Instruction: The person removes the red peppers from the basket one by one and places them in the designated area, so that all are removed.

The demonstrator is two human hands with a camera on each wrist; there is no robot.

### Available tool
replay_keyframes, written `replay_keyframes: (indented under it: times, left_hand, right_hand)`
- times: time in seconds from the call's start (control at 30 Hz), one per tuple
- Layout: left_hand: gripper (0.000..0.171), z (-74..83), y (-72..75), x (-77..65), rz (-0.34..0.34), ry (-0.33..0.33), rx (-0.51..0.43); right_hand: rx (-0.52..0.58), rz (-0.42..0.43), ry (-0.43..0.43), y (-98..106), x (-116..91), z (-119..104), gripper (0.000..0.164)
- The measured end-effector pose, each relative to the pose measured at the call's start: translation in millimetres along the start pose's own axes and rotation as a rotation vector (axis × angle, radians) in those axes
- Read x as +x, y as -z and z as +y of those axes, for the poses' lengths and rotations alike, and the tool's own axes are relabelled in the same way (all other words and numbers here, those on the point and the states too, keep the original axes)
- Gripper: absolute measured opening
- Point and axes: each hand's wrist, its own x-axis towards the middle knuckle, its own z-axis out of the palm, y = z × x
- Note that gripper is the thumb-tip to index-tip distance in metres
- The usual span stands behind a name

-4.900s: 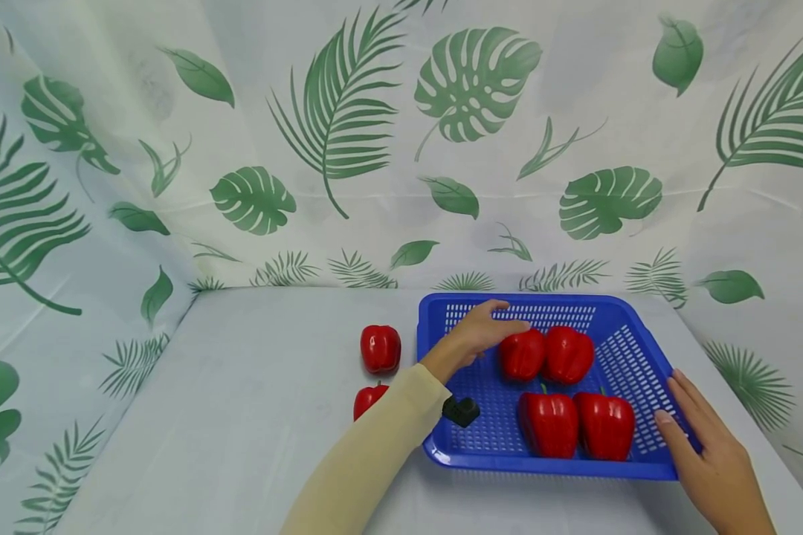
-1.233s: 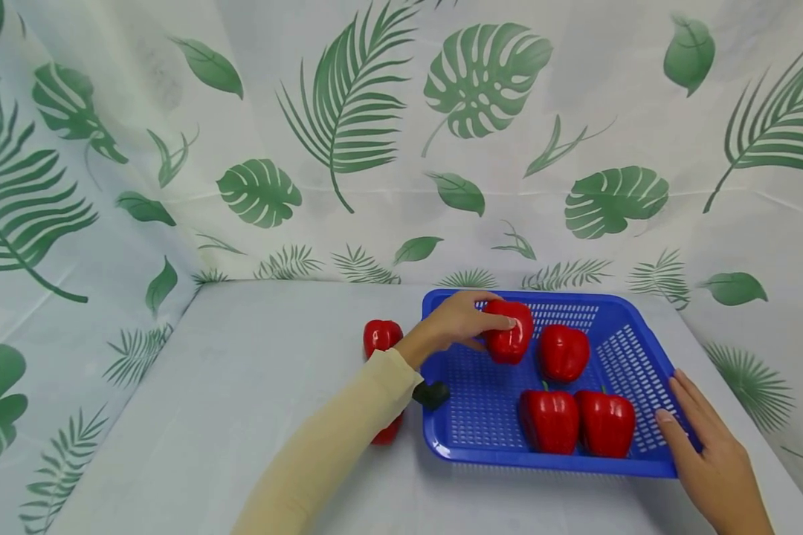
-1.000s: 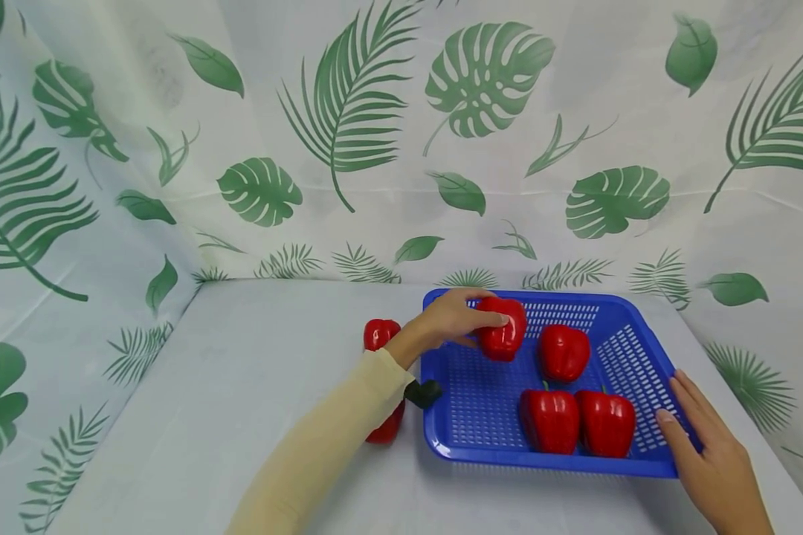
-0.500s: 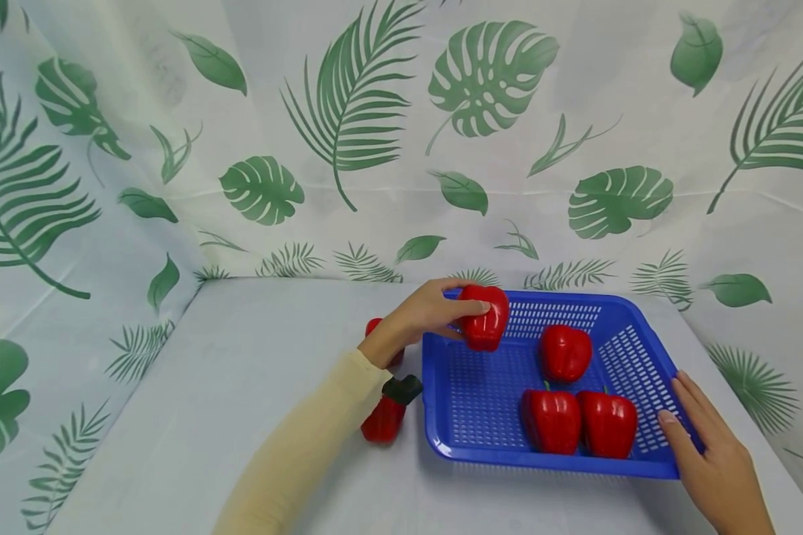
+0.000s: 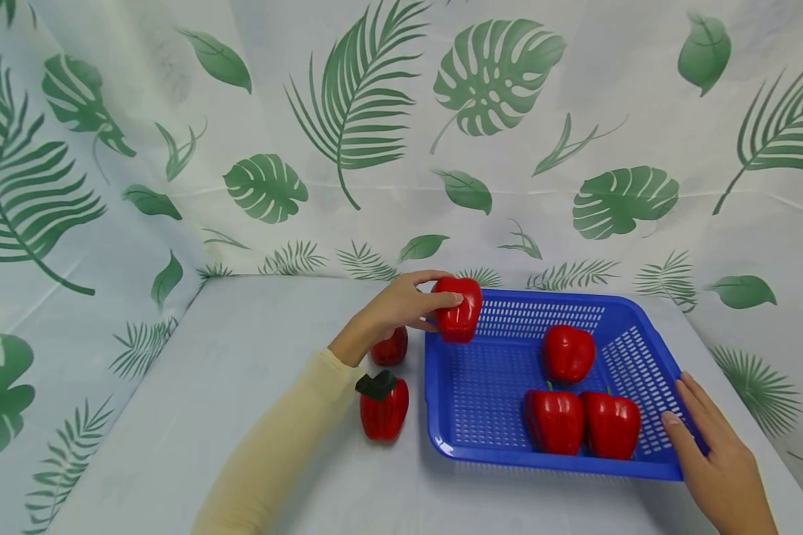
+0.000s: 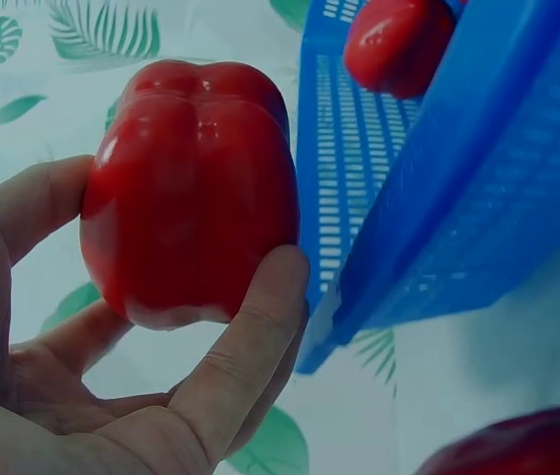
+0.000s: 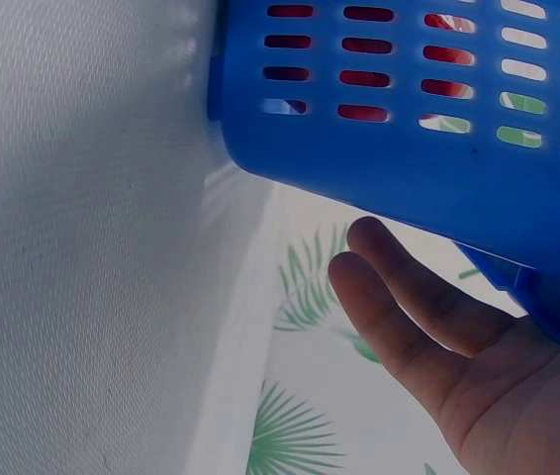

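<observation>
At the nearest edge, the right hand (image 5: 726,453) is grasping the right rim of a blue plastic basket (image 5: 562,466), the thumb lying over the rim and the fingers extending along the outside. A cream sleeve (image 5: 274,453) is reaching in from the bottom, covering the left forearm. Just left of the basket, a red bell pepper (image 5: 384,416) is standing on the white bench (image 5: 247,342). Inside the basket, two more, the left front pepper (image 5: 554,423) and the right front pepper (image 5: 611,427), are sitting side by side near the front wall; a third, the rear pepper (image 5: 568,354), is resting just behind them. Farther back on the bench, another pepper (image 5: 389,348) is showing partly behind the left wrist. The left hand (image 5: 401,306) is grasping the held pepper (image 5: 460,316) between thumb and fingers, off the bench, by the basket's far left corner. Behind everything, a white leaf-print curtain (image 5: 388,215) is hanging.
</observation>
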Motion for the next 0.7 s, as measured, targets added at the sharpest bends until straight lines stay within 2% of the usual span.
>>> replay_keyframes:
  times: [0.43,0.7]
  left_hand:
    - [0.067,-18.9,30.1,-14.8,0.041,-0.038,0.016]
    - [0.069,-29.6,41.6,-20.5,0.055,-0.037,0.024]
  right_hand:
    - [0.010,-0.003,-0.009,-1,0,-2,0.066]
    - [0.004,-0.001,-0.010,-1,0,-2,0.066]
